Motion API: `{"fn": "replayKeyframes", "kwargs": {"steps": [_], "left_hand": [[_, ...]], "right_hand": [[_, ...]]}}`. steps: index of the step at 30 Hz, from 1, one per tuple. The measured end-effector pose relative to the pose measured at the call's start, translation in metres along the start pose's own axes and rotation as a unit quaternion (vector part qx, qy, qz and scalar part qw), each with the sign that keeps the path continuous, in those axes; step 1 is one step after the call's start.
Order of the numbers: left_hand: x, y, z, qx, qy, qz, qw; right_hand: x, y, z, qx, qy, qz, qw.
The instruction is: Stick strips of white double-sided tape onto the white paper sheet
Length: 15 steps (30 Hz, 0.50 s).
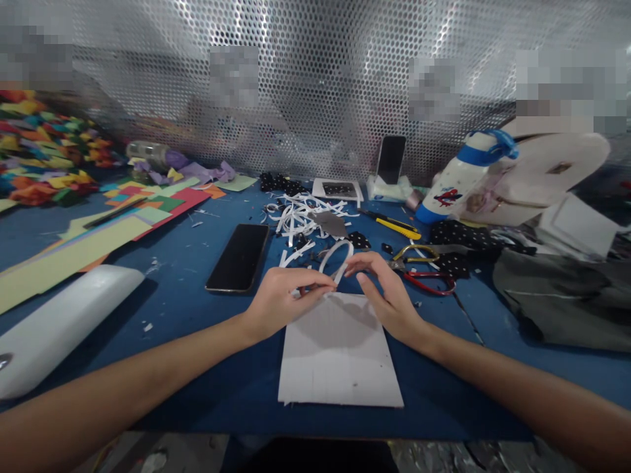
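Note:
My left hand [286, 295] pinches a thin white paper strip [344, 268] that curves up in a loop. Beside the loop, my right hand [387, 292] is held with thumb and index finger apart, close to the strip; whether a fingertip touches it I cannot tell. Below both hands a white rectangular board [340, 361] lies flat near the table's front edge. A heap of cut white paper strips [300, 215] sits just beyond my hands. Scissors with one yellow and one red handle [431, 282] lie right of my right hand, their blades partly hidden.
A black phone [239, 257] lies left of my hands. Coloured paper sheets [98, 236] and a white rounded object [64, 328] are farther left. A yellow cutter [397, 226], a bottle [456, 177], dark fabric [562, 295] and a white bag [547, 171] lie or stand rightward.

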<state>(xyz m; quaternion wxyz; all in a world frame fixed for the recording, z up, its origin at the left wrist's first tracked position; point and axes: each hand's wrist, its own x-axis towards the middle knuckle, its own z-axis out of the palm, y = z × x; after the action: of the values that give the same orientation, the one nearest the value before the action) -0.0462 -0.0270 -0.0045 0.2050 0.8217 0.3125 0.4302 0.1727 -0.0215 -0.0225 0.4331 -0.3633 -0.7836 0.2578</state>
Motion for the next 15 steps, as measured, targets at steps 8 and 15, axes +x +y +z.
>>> {"fn": "replayKeyframes", "kwargs": {"steps": [8,15], "left_hand": [[0.0006,-0.0015,0.0006,0.002,-0.004,0.0,1.0],[-0.0015,-0.0059,0.0021,-0.011,-0.02,0.029,0.999]], "right_hand": [[-0.0012,-0.0031,0.0004,0.052,-0.024,0.041,0.998],[0.0014,-0.0047,-0.0009,0.06,-0.042,0.075,0.994]]}}
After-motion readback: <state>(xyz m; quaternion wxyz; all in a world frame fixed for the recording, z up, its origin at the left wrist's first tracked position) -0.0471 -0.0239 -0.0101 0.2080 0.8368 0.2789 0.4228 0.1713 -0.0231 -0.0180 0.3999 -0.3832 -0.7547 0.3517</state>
